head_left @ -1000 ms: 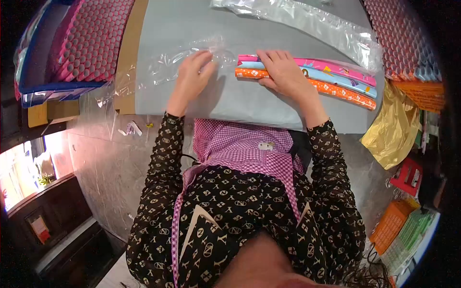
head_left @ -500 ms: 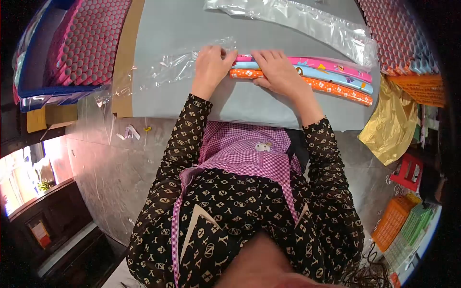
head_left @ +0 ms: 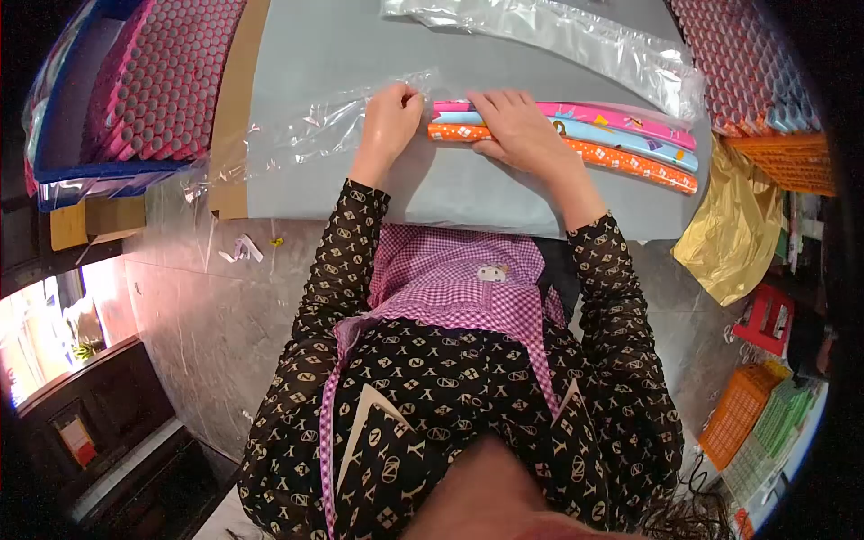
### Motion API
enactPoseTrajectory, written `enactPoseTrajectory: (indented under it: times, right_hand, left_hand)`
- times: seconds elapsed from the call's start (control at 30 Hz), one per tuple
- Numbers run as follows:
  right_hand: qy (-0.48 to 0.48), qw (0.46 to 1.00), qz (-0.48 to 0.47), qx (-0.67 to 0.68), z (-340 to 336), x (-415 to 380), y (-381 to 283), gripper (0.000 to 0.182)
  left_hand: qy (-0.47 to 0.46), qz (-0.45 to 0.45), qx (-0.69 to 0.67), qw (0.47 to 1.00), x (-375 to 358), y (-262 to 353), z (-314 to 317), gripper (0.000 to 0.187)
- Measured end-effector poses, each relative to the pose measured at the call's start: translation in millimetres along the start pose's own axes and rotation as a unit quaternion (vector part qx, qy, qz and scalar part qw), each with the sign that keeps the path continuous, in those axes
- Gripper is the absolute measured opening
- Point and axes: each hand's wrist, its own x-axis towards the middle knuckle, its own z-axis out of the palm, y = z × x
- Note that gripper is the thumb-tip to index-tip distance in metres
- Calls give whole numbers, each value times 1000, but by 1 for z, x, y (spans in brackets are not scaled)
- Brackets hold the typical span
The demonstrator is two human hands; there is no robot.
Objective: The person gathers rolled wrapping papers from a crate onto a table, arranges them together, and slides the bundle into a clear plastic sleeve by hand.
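Currently: left hand (head_left: 389, 121) pinches clear sleeve (head_left: 315, 126); right hand (head_left: 522, 126) presses three paper rolls (head_left: 621, 144) flat, mid-worktop; thin film likely snags or tears.

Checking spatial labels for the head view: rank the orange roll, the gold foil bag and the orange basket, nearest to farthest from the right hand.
1. orange roll: under the right hand, touching it, on the grey mat.
2. gold foil bag: off the mat's right edge, well apart from the hand.
3. orange basket: low at the right, beyond the bag.
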Motion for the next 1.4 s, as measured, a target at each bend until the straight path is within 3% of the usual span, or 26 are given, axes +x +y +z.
enactPoseTrajectory:
  times: [0.1, 0.37, 0.47, 0.87, 0.97, 1.1, 1.4]
  right_hand:
    - [-6, 1000, -8, 3, -1, 0, 0, 72]
    - [-6, 999, -39, 7, -8, -11, -10, 78]
    - [-6, 999, -36, 16, -6, -9, -9, 79]
    - [-7, 999, -37, 17, -5, -9, -7, 72]
    - [-12, 999, -34, 15, -6, -9, -8, 71]
    - [-24, 999, -30, 16, -5, -8, -8, 74]
    - [-30, 999, -30, 13, -4, -6, -6, 77]
  left_hand:
    - [3, 15, 25, 1000, 4, 5, -8, 31]
    - [-155, 104, 71, 980, 16, 21, -13, 28]
    - [-198, 74, 70, 975, 10, 33, -15, 27]
    - [-218, 115, 56, 968, 11, 31, -19, 24]
    - [-230, 83, 24, 969, 10, 35, -25, 24]
    - [-196, 119, 73, 971, 15, 25, -22, 23]
    - [-252, 136, 59, 956, 14, 36, -28, 25]
